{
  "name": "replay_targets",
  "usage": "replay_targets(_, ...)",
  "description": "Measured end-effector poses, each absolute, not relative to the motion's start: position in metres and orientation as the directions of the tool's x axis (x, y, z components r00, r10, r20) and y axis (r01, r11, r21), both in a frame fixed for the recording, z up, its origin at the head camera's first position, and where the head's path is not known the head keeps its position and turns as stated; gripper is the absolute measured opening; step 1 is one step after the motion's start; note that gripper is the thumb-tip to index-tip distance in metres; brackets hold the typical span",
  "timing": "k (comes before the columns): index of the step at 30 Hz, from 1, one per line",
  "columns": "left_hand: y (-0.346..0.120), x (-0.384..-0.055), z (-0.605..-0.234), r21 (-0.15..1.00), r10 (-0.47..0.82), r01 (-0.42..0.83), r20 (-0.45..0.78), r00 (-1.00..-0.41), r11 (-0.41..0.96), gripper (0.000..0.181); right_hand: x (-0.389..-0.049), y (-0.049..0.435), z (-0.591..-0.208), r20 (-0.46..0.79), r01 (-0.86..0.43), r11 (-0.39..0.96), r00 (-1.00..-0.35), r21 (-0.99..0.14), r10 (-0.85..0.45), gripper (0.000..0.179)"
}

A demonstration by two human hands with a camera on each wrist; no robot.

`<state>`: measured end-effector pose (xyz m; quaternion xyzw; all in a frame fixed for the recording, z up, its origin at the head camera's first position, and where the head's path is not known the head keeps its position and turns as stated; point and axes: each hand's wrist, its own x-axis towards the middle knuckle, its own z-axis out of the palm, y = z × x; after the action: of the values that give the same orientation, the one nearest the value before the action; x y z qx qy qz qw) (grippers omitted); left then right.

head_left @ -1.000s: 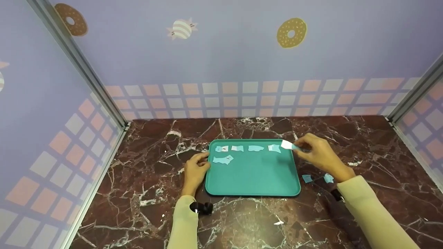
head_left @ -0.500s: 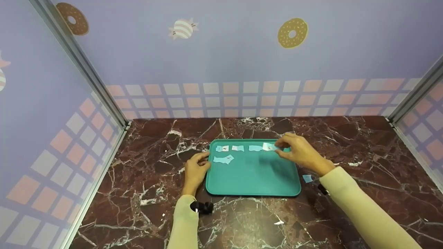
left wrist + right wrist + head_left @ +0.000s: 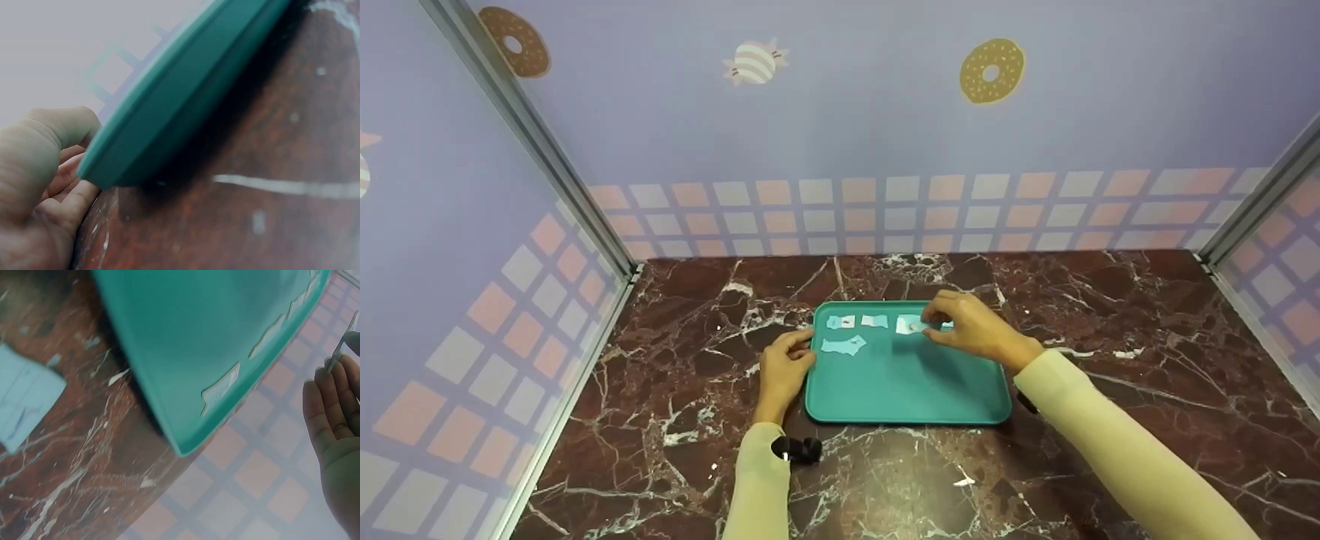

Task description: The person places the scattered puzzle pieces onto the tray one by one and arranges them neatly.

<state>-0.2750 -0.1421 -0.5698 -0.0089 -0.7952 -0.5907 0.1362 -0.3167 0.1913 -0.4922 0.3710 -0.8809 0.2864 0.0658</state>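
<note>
My right hand (image 3: 971, 328) is over the upper part of a teal tray (image 3: 885, 390). Between thumb and fingertips it pinches a white and light-blue torn paper piece (image 3: 907, 324), seen edge-on in the right wrist view. Other torn paper pieces (image 3: 874, 321) lie in a row along the tray's far edge, some partly hidden by the right hand. A longer paper piece (image 3: 844, 346) forms a lower row at the left. My left hand (image 3: 785, 375) grips the tray's left rim, its thumb on the rim and fingers underneath in the left wrist view.
A light-blue paper piece (image 3: 25, 396) lies on the marbled table (image 3: 675, 375) beside the tray, hidden by the right arm in the head view. Small white scraps (image 3: 964, 480) are scattered about. Patterned walls (image 3: 840, 135) enclose the back and sides.
My right hand has moved left across the tray with the pinched paper piece, from the right rim to over the far row's middle. The left hand and tray have stayed put.
</note>
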Motion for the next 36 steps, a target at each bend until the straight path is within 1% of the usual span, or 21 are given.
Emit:
replay_targets(5, -0.143, -0.275, -0.571, 0.933, -0.136, 0.189, 0.239, -0.961, 0.305, 0.037, -0.319, 0.183, -0.497, 0.26, -0.66, 0.575, -0.735, -0.483, -0.626, 0.016)
replay_targets(11, -0.143, -0.275, -0.572, 0.933, -0.14, 0.199, 0.249, -0.958, 0.299, 0.038, -0.323, 0.174, -0.504, 0.21, -0.655, 0.575, -0.729, -0.491, -0.652, 0.016)
replay_targets(20, -0.143, -0.276, -0.573, 0.933, -0.137, 0.198, 0.248, -0.959, 0.302, 0.038, -0.327, 0.162, -0.51, 0.138, -0.621, 0.587, -0.739, -0.52, -0.66, 0.016)
replay_targets(23, -0.144, -0.276, -0.572, 0.935, -0.138, 0.188, 0.238, -0.961, 0.3, 0.038, -0.328, 0.16, -0.513, 0.129, -0.623, 0.59, -0.736, -0.513, -0.665, 0.015)
replay_targets(30, -0.143, -0.275, -0.571, 0.935, -0.141, 0.192, 0.242, -0.96, 0.297, 0.038, -0.33, 0.154, -0.518, 0.157, -0.668, 0.563, -0.701, -0.486, -0.696, 0.012)
replay_targets(36, -0.143, -0.273, -0.568, 0.931, -0.136, 0.169, 0.222, -0.965, 0.322, 0.037, -0.332, 0.152, -0.519, 0.152, -0.68, 0.571, -0.694, -0.46, -0.704, 0.012)
